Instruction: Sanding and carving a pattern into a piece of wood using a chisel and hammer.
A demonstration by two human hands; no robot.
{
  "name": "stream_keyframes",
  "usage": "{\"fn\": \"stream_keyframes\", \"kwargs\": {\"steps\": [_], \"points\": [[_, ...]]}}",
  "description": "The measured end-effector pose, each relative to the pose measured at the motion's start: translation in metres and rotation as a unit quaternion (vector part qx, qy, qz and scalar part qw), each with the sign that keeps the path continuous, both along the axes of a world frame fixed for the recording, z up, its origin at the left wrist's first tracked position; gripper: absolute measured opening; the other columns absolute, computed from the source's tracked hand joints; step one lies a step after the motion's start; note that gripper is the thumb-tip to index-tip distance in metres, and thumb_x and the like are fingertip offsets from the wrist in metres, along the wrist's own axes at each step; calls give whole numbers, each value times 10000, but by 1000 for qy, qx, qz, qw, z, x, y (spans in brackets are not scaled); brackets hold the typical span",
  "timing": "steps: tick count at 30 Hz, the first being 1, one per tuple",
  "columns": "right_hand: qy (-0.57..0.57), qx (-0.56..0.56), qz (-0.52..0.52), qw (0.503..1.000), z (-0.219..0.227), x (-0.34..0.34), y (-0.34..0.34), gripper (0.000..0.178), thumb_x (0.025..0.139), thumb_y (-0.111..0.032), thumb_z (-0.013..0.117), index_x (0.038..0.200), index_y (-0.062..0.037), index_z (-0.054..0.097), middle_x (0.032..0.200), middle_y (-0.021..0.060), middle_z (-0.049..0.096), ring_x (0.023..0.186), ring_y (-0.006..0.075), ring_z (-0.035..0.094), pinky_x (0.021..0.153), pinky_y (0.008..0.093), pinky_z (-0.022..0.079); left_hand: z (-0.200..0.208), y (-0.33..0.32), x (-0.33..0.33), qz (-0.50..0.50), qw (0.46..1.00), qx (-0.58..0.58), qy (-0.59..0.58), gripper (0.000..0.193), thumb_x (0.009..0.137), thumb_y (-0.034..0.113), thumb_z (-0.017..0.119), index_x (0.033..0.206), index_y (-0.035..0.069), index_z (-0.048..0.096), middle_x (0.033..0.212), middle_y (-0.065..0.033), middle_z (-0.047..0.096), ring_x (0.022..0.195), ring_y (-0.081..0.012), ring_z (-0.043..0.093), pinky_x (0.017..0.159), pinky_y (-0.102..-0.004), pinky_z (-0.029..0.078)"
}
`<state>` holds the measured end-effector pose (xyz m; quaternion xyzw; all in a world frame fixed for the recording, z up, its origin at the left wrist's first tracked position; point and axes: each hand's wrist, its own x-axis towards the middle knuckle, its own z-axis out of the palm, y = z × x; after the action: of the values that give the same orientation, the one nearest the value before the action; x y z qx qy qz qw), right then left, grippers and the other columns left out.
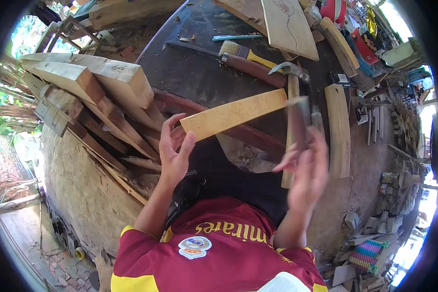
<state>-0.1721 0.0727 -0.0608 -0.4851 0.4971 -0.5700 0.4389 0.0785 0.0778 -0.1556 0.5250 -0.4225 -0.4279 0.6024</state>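
Note:
My left hand point(174, 151) grips the near left end of a pale, slightly curved wooden block point(241, 112), thumb on one side and fingers on the other. The block slants up to the right above my lap and the bench edge. In my right hand point(306, 168) is a dark brown block-like piece point(299, 121), smeared by motion, so its kind is hidden. It is raised close to the wooden block's far right end; I cannot tell whether they touch. Beside it lies a claw hammer point(293, 72), its wooden handle pointing toward me.
On the dark bench point(180, 73) lie a wooden-handled tool point(250, 67) with a long thin metal shaft, a paintbrush point(236, 50), a light-blue stick point(236, 37) and a board with pencil lines point(289, 27). Long timbers point(117, 80) lean at left; a curved piece point(337, 131) is at right.

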Motion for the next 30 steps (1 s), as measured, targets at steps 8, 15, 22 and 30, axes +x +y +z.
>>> {"fn": "stream_keyframes", "kwargs": {"steps": [8,15,22,30], "points": [[404,-118,-122,899,-61,-5,-4,348,1009,-156,631,1323,-9,610,1095,154,682,901,215,662,752,331,524,-1,5,4,-27,983,-84,-163,741,901,64,739,1522,14,338,1226,-182,674,1030,-172,678,810,-283,550],[311,-70,-126,939,-48,-4,-17,362,1034,-115,588,1391,-64,609,852,46,679,686,88,583,612,265,494,2,-4,15,-62,989,-64,-118,657,884,14,763,1440,7,414,1113,-149,709,929,-140,692,799,-258,551],[480,-121,-2,869,-31,34,-43,402,919,-178,725,1317,-195,677,785,182,671,659,355,638,618,401,517,12,-17,30,-146,989,-6,-19,629,859,-21,769,1398,-8,446,1063,-130,709,930,-140,696,799,-248,545],[401,-96,-47,910,-38,43,-43,358,897,-205,737,1243,-120,710,715,175,654,620,354,655,568,435,515,10,-48,48,-236,967,-42,-84,655,853,-14,758,1421,-36,432,1165,-168,684,1013,-195,691,861,-297,551]]}}
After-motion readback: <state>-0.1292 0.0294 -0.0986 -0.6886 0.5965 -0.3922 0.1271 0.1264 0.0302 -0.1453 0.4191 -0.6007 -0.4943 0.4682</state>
